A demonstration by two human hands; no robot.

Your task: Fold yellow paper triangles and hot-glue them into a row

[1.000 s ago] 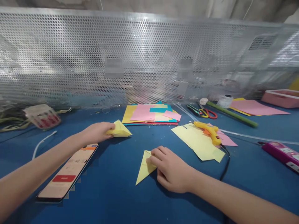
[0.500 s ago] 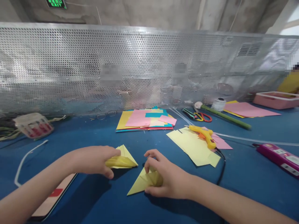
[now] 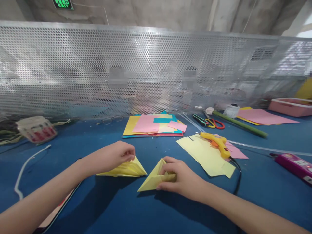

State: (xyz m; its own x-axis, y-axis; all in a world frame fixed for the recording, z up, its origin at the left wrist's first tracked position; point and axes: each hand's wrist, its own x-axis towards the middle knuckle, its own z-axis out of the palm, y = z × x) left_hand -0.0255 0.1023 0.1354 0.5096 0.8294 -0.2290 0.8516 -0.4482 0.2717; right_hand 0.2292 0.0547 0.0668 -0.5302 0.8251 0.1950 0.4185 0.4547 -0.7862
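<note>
Coming close, tip toward tip

The left folded yellow paper (image 3: 126,169), which was being held near the coloured paper stack (image 3: 143,123) a second ago, is now resting nearer the wearer on the blue table (image 3: 122,208). Its point is facing the right folded yellow paper (image 3: 151,179) — just beside it, not joined. The left hand (image 3: 115,156) is arching over its piece, fingers curling together; they are hiding the contact, so whether they are pinching the paper cannot be told. The right hand (image 3: 181,177) is gripping its own piece between thumb and fingers — and that piece, lying flatter a second ago, is now showing a raised peak. So both folds are sitting within easy reach of each other, while the hot glue gun (image 3: 219,142) is lying untouched.
</note>
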